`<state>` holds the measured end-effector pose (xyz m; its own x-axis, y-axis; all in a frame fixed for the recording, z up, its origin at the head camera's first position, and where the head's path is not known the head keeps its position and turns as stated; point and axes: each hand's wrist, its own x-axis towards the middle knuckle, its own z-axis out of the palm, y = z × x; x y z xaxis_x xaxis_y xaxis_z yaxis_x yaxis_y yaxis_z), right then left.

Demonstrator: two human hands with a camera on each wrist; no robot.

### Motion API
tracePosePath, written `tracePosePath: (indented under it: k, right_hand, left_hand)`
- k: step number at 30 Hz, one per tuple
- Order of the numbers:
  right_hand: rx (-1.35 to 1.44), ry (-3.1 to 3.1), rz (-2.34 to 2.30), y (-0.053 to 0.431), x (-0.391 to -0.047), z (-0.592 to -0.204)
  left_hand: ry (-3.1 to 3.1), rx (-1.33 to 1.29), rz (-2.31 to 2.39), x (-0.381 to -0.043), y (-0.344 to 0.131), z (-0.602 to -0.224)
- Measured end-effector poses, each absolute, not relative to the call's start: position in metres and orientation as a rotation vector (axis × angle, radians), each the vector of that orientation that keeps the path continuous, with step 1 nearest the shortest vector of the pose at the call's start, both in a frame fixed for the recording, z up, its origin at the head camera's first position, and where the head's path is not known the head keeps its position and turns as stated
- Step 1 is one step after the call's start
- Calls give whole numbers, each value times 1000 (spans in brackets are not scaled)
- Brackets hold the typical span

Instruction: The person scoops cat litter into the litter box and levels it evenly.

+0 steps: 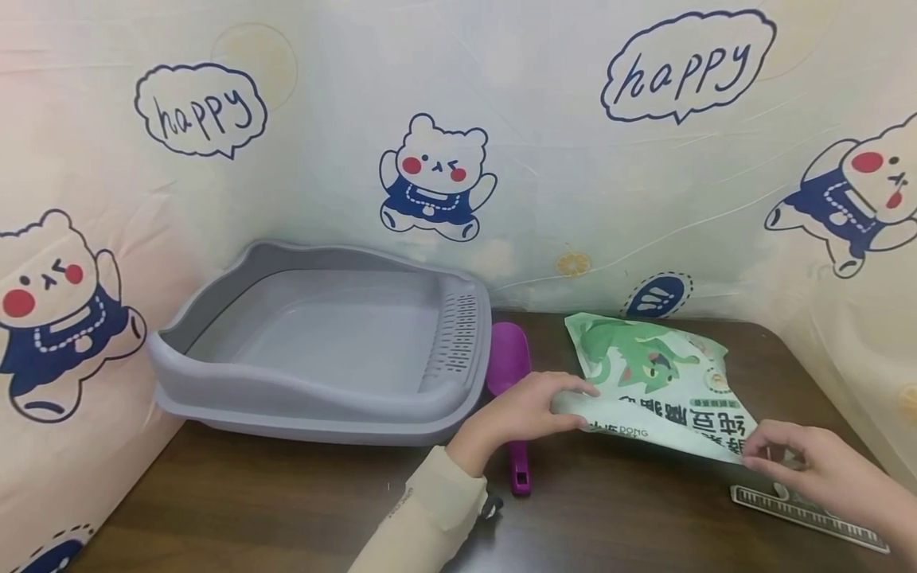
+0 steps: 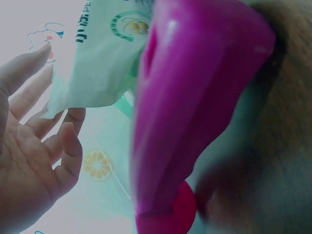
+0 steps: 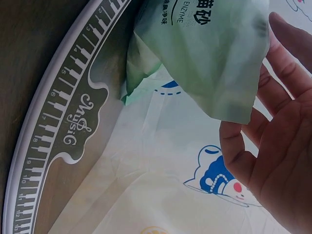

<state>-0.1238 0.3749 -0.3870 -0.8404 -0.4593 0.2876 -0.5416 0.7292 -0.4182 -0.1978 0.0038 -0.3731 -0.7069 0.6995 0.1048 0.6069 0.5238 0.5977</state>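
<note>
A green and white bag of cat litter, printed with a green cat, lies on the table at the right, its near edge slightly raised. My left hand grips the bag's near left corner between thumb and fingers. At the near right corner, my right hand pinches the edge; the right wrist view shows its fingers behind the bag. A purple litter scoop lies under and beside my left forearm, its middle hidden. In the left wrist view the scoop looms close to the camera.
A grey litter box with a slotted ledge stands on the left of the brown table. A ruler with piano-key print lies partly under my right hand. Printed cloth hangs behind and at both sides.
</note>
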Motion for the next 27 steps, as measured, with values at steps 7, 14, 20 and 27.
tracePosePath:
  k: [7, 14, 20, 27]
  right_hand:
    - [834, -2702, 702, 376, -122, -389]
    - [887, -2656, 708, 377, -121, -391]
    - [917, -2628, 756, 374, -119, -391]
    - [926, -2586, 641, 370, -118, -394]
  left_hand:
    - [2585, 1201, 933, -195, 1, -370]
    - [2557, 1296, 924, -195, 1, -369]
    - [2493, 1310, 932, -194, 1, -370]
    - [2423, 1334, 960, -194, 3, -370]
